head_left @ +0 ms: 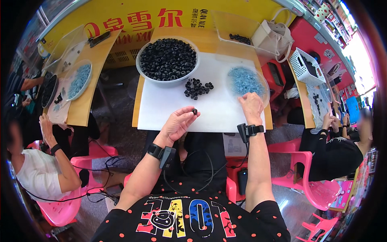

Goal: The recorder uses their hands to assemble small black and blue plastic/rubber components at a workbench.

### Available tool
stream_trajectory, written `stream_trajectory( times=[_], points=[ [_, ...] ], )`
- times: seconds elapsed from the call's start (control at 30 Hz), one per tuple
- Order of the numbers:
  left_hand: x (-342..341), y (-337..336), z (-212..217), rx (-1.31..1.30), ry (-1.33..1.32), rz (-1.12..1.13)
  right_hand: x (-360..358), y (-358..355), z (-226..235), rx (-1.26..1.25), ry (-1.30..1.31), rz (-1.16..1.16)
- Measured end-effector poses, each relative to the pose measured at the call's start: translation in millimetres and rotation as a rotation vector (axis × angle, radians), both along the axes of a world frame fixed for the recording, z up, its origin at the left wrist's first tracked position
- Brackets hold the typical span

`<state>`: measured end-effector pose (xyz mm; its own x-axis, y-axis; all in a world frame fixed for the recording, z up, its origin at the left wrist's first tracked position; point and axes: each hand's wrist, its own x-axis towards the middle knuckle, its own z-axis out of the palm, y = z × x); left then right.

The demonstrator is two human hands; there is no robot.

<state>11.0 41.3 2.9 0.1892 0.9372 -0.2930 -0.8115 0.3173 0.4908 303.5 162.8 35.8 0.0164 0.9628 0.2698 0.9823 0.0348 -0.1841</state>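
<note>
Left hand (pixel 177 124) pinches a small black rubber ring (pixel 194 111) between thumb and fingers (pixel 189 114) above the white tabletop (pixel 169 105), loose black rings (pixel 196 88) at 12 o'clock; right hand (pixel 251 107) fingers curl, grip unclear, on the clear dish of blue parts (pixel 246 82).

The person wears a black short-sleeved shirt (pixel 193 220) dotted with small red spots, seen at the lower middle of the frame. Across its chest runs a row of big block letters in red, yellow, blue and red, with a cartoon face beside them. Each bare forearm carries a black wrist strap (pixel 154 150) with a small black box clipped on; the second strap (pixel 254 130) sits right of centre. Thin black cables loop from these boxes down over the lap.
</note>
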Motion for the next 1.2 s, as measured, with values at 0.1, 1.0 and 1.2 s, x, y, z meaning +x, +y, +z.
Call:
stream_trajectory(
  times=[0.1,1.0,1.2],
  points=[
    [-1.4,-2.3,-1.0,-0.009,0.017,-0.006,3.9,3.7,-8.6,0.002,0.055,0.015],
    [4.9,-42.5,21.7,0.144,0.255,-0.065,-98.1,-126.6,62.8,-0.071,0.302,0.800],
    [-5.7,-41.0,6.5,0.031,-0.092,-0.193,-104.4,-126.9,57.3,-0.165,0.593,0.726]
  ],
)
